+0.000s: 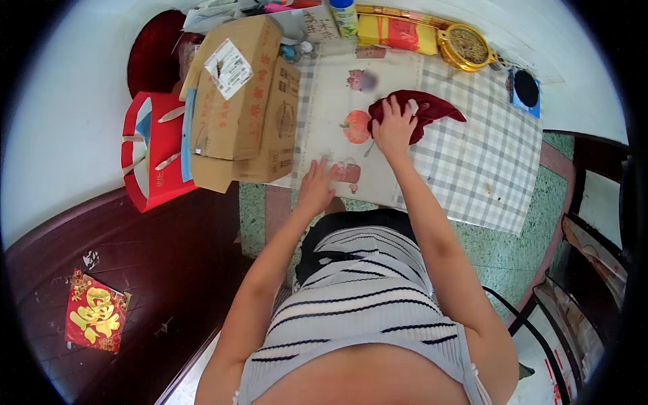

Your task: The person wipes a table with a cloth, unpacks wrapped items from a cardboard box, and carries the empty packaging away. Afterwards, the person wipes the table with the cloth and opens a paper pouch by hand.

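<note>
Cloth (435,108) lies beneath the right hand (395,125), fingers spread, and extends rightward across the checked tablecloth (472,155). Left hand (317,185): fingers apart, near the cardboard boxes (236,101). Gold bowl (466,47) contains granular material.

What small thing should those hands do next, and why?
I'd probably have the right hand slide the dark red cloth toward the small brown specks: its fingers already lie on the bunched cloth, while the left hand rests on the tablecloth, perhaps enough to steady it.
</note>
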Demonstrator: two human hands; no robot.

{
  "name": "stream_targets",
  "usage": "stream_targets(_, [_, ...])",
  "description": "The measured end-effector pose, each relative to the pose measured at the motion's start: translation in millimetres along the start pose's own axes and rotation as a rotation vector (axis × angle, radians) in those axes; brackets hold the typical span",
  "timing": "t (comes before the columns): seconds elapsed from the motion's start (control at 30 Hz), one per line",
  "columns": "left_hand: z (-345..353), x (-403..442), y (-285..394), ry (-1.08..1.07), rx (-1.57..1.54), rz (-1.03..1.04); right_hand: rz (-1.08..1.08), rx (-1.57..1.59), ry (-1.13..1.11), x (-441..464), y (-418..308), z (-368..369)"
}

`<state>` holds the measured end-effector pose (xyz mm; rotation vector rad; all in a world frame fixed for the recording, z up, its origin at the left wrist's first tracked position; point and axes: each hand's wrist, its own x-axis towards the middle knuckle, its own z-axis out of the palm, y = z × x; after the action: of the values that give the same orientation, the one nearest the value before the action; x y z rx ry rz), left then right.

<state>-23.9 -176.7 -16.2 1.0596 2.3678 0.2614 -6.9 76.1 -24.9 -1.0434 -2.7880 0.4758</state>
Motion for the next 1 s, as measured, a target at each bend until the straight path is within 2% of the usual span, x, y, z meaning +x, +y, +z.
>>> stream_targets(0.07, [3, -2, -12, 0.056, -0.025, -0.012, -0.303, 0.139, -0.024, -19, -10, 11])
stream_targets(0.1, [1, -9, -16, 0.045, -0.03, -0.017, -0.299, 0.138, -0.037, -41, -11, 4])
stream_targets(0.17, [-1, -3, -20, 0.044, -0.012, -0.023, -0.817, 0.124, -0.342, -61, 7, -15])
stream_targets(0.27, [-3, 0, -25, 0.045, -0.02, -0.026, -0.864, -0.047, -0.325, -50, 28, -7])
stream_targets(0.3, [-5, 0, -28, 0.042, -0.027, -0.031, -0.642, 0.117, -0.384, -31, 22, -17])
stream_targets(0.33, [-5, 2, -30, 0.052, -0.053, -0.007, -0.421, 0.205, -0.2, -18, 12, -19])
stream_targets(0.37, [-6, 5, -31, 0.062, -0.078, 0.018, -0.237, 0.307, -0.124, 2, 1, -21])
stream_targets(0.43, [-13, 8, -32, 0.018, -0.078, 0.034, -0.119, 0.32, -0.049, 38, -36, -51])
stream_targets(0.47, [-15, 11, -33, -0.023, -0.07, 0.055, -0.13, 0.397, 0.029, 52, -44, -46])
stream_targets(0.5, [-14, 12, -36, -0.025, -0.073, 0.054, -0.129, 0.395, 0.026, 61, -58, -46])
stream_targets(0.57, [-13, 15, -42, 0.006, -0.087, 0.115, 0.085, 0.452, -0.332, 76, -92, -45])
stream_targets(0.63, [-18, 15, -45, 0.014, -0.091, 0.133, -0.31, 0.103, -0.077, 73, -101, 32])
stream_targets(0.67, [-20, 14, -45, 0.022, -0.092, 0.159, -0.326, -0.003, -0.108, 60, -112, 48])
stream_targets(0.8, [-19, 20, -50, -0.035, -0.07, 0.16, -0.364, 0.027, -0.09, 36, -123, 54])
stream_targets(0.83, [-16, 20, -54, 0.03, -0.134, 0.159, -0.361, 0.029, -0.1, 28, -115, 52])
stream_targets(0.9, [-17, 22, -55, 0.099, -0.198, 0.167, -0.624, 0.088, -0.192, 19, -89, 41])
stream_targets(0.97, [-26, 25, -53, 0.028, -0.175, 0.151, -0.766, 0.022, -0.209, -6, -62, 26])
stream_targets(1.0, [-24, 27, -55, 0.032, -0.177, 0.151, -0.761, -0.006, -0.259, -19, -48, 12])
